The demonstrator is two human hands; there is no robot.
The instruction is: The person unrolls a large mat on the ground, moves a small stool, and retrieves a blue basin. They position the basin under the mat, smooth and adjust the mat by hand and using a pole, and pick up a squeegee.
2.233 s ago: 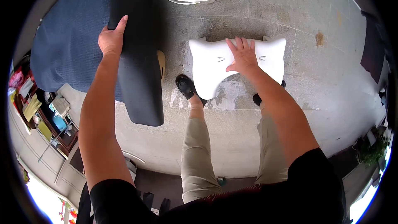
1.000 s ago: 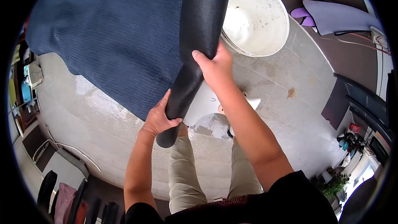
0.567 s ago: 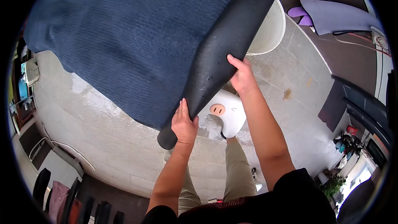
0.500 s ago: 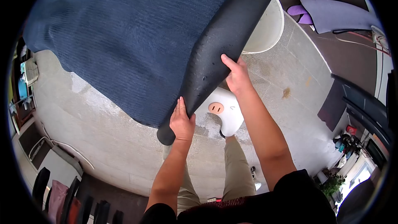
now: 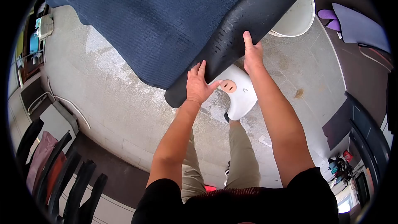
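A large dark blue ribbed mat (image 5: 153,29) fills the upper part of the view, its edge curled over to show a smooth black underside (image 5: 236,29) dotted with wet marks. My left hand (image 5: 198,84) rests on this curled edge near its lower end, fingers spread and thumb stretched out to the right. Farther up the edge, my right hand (image 5: 253,54) grips the mat, with the thumb on top and the fingers mostly hidden underneath. Below the mat, a white stool (image 5: 244,99) with a pig-snout design is partly covered.
A white bucket (image 5: 300,18) stands behind the mat at the upper right. Wet patches mark the concrete floor (image 5: 112,116). Grey and purple mats (image 5: 360,25) lie at the far right. Several dark pieces (image 5: 62,178) hang or stand at the lower left.
The whole view has shifted, so the mat, stool and bucket sit higher. My left hand has moved slightly up the curled edge, and its thumb and fingers have spread. My right hand keeps its grip.
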